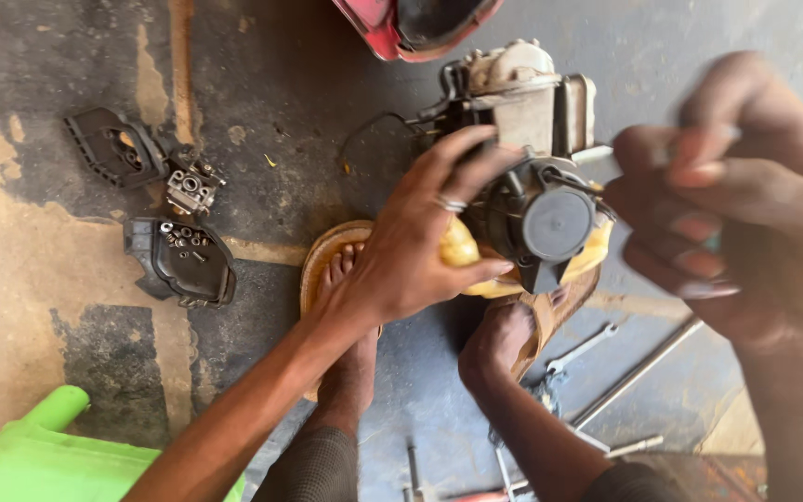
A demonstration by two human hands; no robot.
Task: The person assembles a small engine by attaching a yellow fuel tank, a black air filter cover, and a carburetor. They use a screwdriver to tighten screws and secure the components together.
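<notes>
Our left hand (411, 251) grasps the small engine (522, 158) at twelve o'clock; our right hand (745, 204), at three o'clock, pinches something blurred. We should brace the engine firmly.

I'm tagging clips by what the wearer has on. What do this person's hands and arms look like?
Both arms are bare, with no sleeves or gloves. The left hand wears a silver ring on one finger. The right hand, close and blurred, shows longish nails and no visible jewellery.

stained concrete floor (48, 270) bears black covers (181, 262), wrench (580, 349), green container (48, 460).
</notes>
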